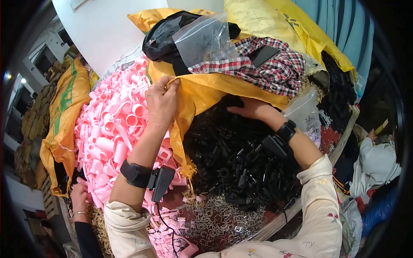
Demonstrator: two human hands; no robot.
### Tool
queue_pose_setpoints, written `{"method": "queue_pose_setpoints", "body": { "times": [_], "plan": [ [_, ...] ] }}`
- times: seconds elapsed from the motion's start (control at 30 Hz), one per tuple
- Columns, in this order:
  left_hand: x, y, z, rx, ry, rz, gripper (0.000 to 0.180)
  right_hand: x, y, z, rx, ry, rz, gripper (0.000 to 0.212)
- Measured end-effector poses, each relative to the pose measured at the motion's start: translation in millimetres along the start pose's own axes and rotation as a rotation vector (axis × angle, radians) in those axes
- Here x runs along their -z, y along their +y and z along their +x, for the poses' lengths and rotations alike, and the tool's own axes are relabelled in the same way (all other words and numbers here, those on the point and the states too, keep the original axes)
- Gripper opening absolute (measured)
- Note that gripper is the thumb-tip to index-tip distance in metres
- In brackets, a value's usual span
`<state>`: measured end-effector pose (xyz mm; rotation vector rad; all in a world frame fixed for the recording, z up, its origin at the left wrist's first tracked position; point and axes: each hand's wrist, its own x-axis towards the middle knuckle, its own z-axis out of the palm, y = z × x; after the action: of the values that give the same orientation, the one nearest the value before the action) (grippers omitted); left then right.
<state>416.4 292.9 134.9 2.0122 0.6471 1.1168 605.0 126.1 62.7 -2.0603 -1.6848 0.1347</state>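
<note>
Yellow sack (206, 92): woven plastic, its rim runs across the middle of the view; we see it lying between the pink heap and the black heap.
L hand (161, 101): fingers pressed together, pinching the sack rim at approx. its upper left fold and lifting it; black wrist strap w/ a small clipped device and cable.
R hand (249, 107): reaches under the raised rim into the black parts; fingers mostly hidden by the sack, so we cannot tell if they are spread or closed. Black watch-type band on the wrist, second device just below it.
Pink parts (114, 129): heap of short tubes and hooks, left of the L forearm, touching it.
Black parts (238, 165): heap of small moulded pieces, right of the sack edge, under the R forearm.
Metal clips (223, 219): loose silver rings on the red table top, near our lower edge.
Bag (204, 41): clear zip type, on top of the pile behind the sack, beside a checked cloth (275, 64).
Other hand (79, 198): a co-worker's, lower left, w/ bracelet, touching the pink heap.
Sleeve (374, 165): white, another person at far right, well apart from us.
</note>
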Motion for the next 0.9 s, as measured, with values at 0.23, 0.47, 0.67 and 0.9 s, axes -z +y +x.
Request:
{"method": "queue_pose_setpoints", "body": {
  "times": [0.23, 0.47, 0.67, 0.9],
  "plan": [
    [-0.5, -7.0, -10.5, 0.032, -0.035, -0.012, 0.016, -27.6, -9.7, 0.5, -0.059, -0.207, -0.415, 0.074],
    [5.9, 2.5, -35.7, 0.015, -0.065, 0.139, 0.014, -38.1, -25.2, -7.5, -0.107, -0.35, -0.077, 0.071],
    [20.6, 3.4, -73.3, 0.046, -0.182, 0.294, 0.023, -44.0, -74.7, -46.5, -0.009, -0.392, -0.013, 0.07],
    [16.9, 54.6, -160.3, -0.494, -0.12, 0.426, 0.055, 3.0, -88.2, -112.6, 0.12, -0.072, -0.118, 0.061]
  ]
}}
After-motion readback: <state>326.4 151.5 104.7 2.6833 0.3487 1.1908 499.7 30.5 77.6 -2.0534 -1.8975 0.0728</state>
